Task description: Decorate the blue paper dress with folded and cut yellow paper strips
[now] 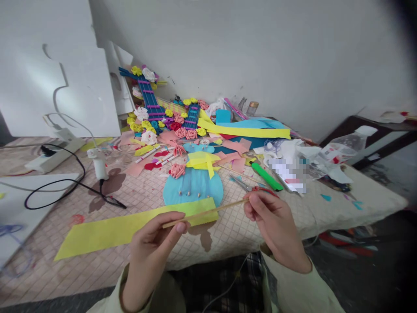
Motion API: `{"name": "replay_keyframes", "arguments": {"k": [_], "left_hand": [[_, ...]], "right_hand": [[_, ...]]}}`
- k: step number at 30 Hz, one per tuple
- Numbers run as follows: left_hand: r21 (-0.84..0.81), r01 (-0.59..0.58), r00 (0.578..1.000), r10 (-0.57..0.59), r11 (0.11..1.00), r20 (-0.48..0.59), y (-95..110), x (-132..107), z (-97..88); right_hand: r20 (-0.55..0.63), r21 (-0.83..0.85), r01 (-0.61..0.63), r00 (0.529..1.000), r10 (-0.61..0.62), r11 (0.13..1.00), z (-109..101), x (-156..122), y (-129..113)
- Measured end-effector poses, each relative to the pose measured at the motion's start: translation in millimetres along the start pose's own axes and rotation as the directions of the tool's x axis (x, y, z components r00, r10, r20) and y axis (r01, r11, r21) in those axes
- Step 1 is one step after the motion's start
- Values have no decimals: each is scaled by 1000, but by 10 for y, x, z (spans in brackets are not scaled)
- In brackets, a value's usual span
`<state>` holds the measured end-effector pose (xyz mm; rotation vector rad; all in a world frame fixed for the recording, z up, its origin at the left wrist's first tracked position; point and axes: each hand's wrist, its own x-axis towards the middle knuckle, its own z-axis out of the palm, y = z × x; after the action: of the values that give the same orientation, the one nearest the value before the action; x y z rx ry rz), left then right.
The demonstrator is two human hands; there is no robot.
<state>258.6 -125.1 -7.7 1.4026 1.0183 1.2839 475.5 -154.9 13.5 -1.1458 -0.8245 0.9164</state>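
A thin wooden stick runs between both hands just above the work surface. My left hand pinches its near end with fingers closed. At the far end my right hand is closed round the stick. Under the stick lies a long yellow-green felt strip. Behind it rests a blue felt dress shape with a yellow bow. Red-handled scissors lie just beyond my right hand.
A green marker, paper flowers, pink scraps and a blue ladder piece crowd the back. A glue gun, black cable and power strip sit at left. A plastic bottle lies at right.
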Motion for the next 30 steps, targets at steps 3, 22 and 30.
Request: {"name": "replay_keyframes", "arguments": {"k": [3,22,30], "left_hand": [[-26,9,1000,-9,1000,1,36,-19,23],[-59,47,996,-51,997,-68,84,-45,48],[18,29,998,-28,999,-65,83,-43,23]], "right_hand": [[-17,11,-8,1000,8,1000,-8,-21,24],[82,-21,65,995,-64,998,-120,-172,146],[46,-32,44,998,-43,999,-90,-179,137]]}}
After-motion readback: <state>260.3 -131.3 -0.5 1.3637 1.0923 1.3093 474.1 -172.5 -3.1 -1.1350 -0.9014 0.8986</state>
